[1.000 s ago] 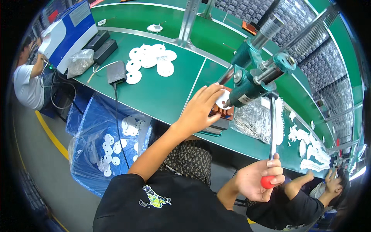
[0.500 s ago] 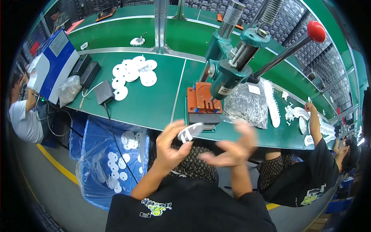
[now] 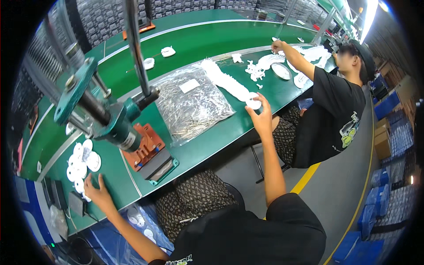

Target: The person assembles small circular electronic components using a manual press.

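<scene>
My right hand (image 3: 263,115) reaches out to the right and pinches a round white plastic disc (image 3: 253,101) at the near end of a long row of stacked white discs (image 3: 225,81). At the left, my left hand (image 3: 98,193) is beside a loose pile of white discs (image 3: 78,164), its fingers apart and nothing seen between them. Between my hands stands a green hand press (image 3: 119,126). The orange fixture (image 3: 143,148) under its ram shows no disc in it.
A clear bag of thin metal pins (image 3: 194,104) lies right of the press. A co-worker (image 3: 329,106) sits at the right, one arm over white parts (image 3: 256,70). A black adapter box (image 3: 77,203) is at the left. Below the table is a blue-lined bin (image 3: 119,238).
The view has swung right. My left hand has gone from in front of the press to the disc pile, without the disc it held. My right hand has moved right onto the disc row.
</scene>
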`<state>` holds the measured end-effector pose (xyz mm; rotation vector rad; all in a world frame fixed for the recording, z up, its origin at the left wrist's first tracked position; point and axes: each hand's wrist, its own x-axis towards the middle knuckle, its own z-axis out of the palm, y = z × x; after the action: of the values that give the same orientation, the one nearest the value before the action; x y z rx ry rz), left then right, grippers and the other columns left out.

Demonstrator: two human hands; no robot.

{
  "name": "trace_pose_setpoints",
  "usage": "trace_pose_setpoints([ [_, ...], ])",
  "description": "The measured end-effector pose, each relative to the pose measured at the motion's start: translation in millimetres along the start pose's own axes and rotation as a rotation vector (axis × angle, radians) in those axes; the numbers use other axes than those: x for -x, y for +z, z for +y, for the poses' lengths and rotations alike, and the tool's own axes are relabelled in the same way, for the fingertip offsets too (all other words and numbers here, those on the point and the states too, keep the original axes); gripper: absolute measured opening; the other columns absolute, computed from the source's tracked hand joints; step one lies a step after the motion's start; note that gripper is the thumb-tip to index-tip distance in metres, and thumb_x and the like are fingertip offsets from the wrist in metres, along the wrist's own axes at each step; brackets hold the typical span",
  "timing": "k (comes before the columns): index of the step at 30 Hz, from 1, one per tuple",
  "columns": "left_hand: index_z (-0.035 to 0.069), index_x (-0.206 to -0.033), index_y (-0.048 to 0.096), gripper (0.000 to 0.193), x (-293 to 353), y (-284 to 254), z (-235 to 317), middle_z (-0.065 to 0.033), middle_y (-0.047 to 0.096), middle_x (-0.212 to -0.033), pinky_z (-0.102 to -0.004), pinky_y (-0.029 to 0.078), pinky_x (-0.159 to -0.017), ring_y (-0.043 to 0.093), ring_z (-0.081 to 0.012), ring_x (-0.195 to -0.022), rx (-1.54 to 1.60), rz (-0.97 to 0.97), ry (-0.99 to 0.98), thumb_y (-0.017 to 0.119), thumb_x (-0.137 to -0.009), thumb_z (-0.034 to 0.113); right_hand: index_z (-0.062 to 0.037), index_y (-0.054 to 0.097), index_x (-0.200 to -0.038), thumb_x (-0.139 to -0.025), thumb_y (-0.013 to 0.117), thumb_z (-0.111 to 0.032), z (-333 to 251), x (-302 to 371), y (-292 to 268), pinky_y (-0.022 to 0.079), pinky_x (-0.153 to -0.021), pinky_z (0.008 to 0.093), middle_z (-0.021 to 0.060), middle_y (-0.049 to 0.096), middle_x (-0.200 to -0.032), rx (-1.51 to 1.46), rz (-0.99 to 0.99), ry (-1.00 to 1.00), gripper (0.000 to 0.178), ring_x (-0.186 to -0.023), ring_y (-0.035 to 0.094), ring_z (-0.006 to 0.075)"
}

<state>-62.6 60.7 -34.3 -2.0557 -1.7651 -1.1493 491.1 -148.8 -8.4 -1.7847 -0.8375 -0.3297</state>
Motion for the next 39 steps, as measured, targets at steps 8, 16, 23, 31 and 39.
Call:
trace_pose_setpoints([
  [8,0.001,-0.112,0.068,0.024,-12.8,-11.3,-11.0,-0.0096,0.07,-0.106,-0.0329,0.052,-0.083,0.065,-0.019,-0.09,0.267,-0.203,-0.15,0.07,-0.092,0.013,-0.0053,0.06,-0.116,-0.077,0.081,-0.018,35.7,-27.1,16.7,0.04,-0.107,0.042,0.019,0.055,-0.14,0.049,-0.292,-0.016,0.047,-0.128,0.053,0.0368],
  [16,0.003,-0.113,0.069,0.024,-22.2,4.4,-21.8,-0.007,0.065,-0.103,-0.0311,0.048,-0.077,0.058,-0.018,-0.082,0.265,-0.185,-0.067,0.072,-0.091,0.014,-0.0029,0.058,-0.124,-0.084,0.077,-0.029,9.9,-20.8,23.7,0.04,-0.107,0.0439,0.0222,0.059,-0.134,0.309,-0.251,-0.24,0.051,-0.127,0.053,0.0393],
  [23,0.002,-0.107,0.069,0.018,-28.9,7.3,-17.0,-0.0077,0.063,-0.1,-0.0299,0.048,-0.077,0.059,-0.017,-0.087,0.263,-0.245,-0.041,0.07,-0.092,0.012,-0.0018,0.06,-0.118,-0.085,0.077,-0.025,26.9,-27.3,22.5,0.042,-0.104,0.0442,0.0224,0.061,-0.128,0.242,-0.203,-0.172,0.044,-0.121,0.055,0.0399],
  [31,0.001,-0.097,0.066,0.014,-29.2,-2.0,-7.7,-0.012,0.063,-0.111,-0.0374,0.044,-0.095,0.058,-0.0272,-0.109,0.263,-0.139,0.029,0.071,-0.09,0.012,0.0032,0.058,-0.119,-0.085,0.079,-0.023,-0.2,-17.4,34.0,0.042,-0.1,0.0474,0.0218,0.059,-0.122,0.348,-0.044,-0.278,0.048,-0.116,0.054,0.0399],
  [39,0.0,-0.097,0.068,0.014,-45.6,5.6,-26.9,-0.0151,0.054,-0.143,-0.0367,0.04,-0.108,0.054,-0.0237,-0.126,0.737,-0.265,-0.188,0.067,-0.095,0.014,-0.0038,0.067,-0.098,-0.077,0.075,-0.004,-102.1,47.5,58.7,0.044,-0.101,0.0432,0.0141,0.059,-0.124,-0.035,-0.412,-0.53,0.022,-0.119,0.054,0.0327],
])
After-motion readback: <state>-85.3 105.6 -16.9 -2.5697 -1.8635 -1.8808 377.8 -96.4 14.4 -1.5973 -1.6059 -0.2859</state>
